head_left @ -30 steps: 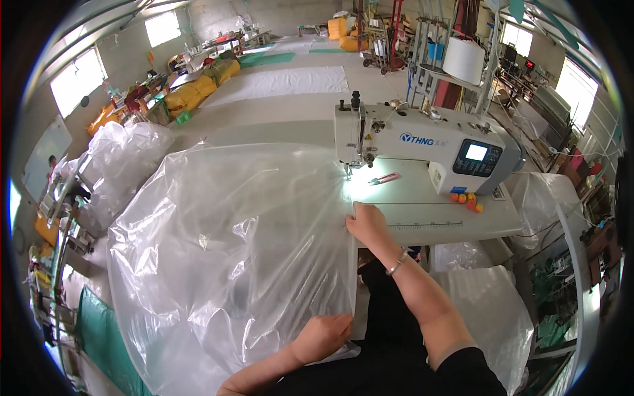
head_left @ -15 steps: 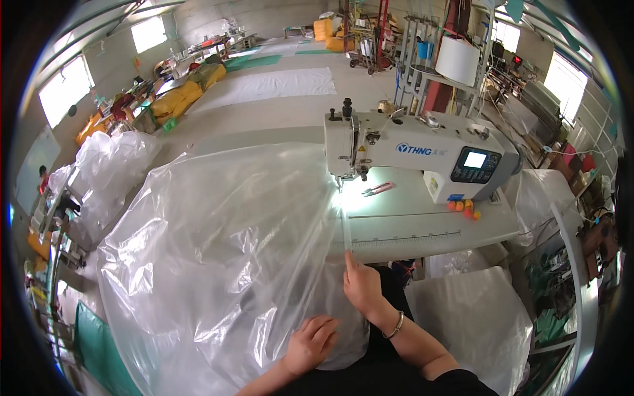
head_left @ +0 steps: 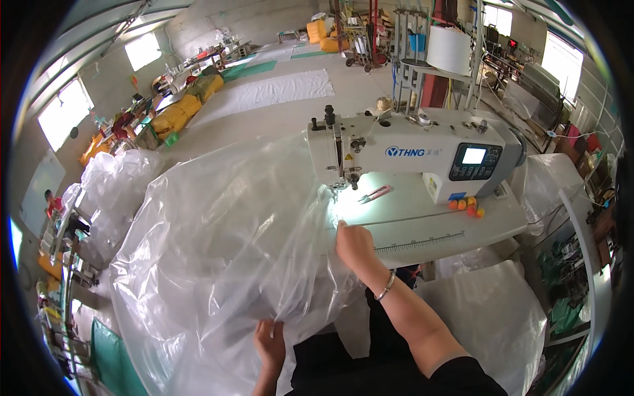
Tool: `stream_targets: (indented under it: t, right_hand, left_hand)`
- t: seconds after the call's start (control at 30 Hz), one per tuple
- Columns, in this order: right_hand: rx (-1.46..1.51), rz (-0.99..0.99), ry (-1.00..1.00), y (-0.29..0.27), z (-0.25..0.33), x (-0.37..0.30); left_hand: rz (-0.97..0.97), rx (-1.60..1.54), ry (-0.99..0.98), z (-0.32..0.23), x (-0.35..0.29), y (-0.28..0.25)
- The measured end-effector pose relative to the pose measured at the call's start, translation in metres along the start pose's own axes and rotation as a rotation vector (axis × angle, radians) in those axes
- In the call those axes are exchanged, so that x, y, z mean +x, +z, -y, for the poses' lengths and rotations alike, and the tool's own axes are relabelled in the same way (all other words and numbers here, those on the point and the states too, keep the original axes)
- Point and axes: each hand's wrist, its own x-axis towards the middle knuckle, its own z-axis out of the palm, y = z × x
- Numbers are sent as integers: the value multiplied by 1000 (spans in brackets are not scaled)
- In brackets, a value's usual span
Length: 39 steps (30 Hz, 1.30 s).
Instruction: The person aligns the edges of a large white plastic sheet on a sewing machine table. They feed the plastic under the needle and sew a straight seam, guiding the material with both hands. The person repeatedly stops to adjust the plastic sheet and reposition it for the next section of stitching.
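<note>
A large sheet of clear plastic film (head_left: 205, 231) spreads over the left of the table and hangs toward my lap. Its right edge runs under the needle area of a white sewing machine (head_left: 403, 148), where a bright lamp shines. My right hand (head_left: 355, 245) is closed on that edge, just in front of the needle, with a bracelet at the wrist. Lower and to the left, my left hand (head_left: 269, 342) pinches a fold of the film near its front edge. Small pink-handled thread snips (head_left: 375, 194) lie on the table under the machine's arm.
Several orange and yellow balls (head_left: 467, 205) sit by the machine's base. A ruler scale (head_left: 422, 242) marks the table's front. More film hangs at right (head_left: 489, 317) and piles up at left (head_left: 122, 178). A white thread cone (head_left: 449, 50) stands behind; a person (head_left: 54, 204) is at far left.
My right hand has moved forward along the film's edge, closer to the needle. The left hand has shifted left and now grips a fold. The film has bunched and risen off my lap.
</note>
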Motion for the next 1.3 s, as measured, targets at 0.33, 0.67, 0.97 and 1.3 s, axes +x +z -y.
stream_targets:
  t: [0.33, 0.67, 0.97, 1.3]
  right_hand:
    - [174, -108, -52, 14, -30, 41]
    - [628, -550, -146, -8, -12, -129]
    - [1362, -94, 241, 54, 16, -135]
    - [2039, 522, 36, 39, 21, -100]
  left_hand:
    - [-285, 137, 238, -57, 62, -18]
    - [-79, 308, 108, 36, -67, 50]
    - [-337, 363, -481, 115, -56, 55]
    - [-643, 693, -16, 125, -87, -63]
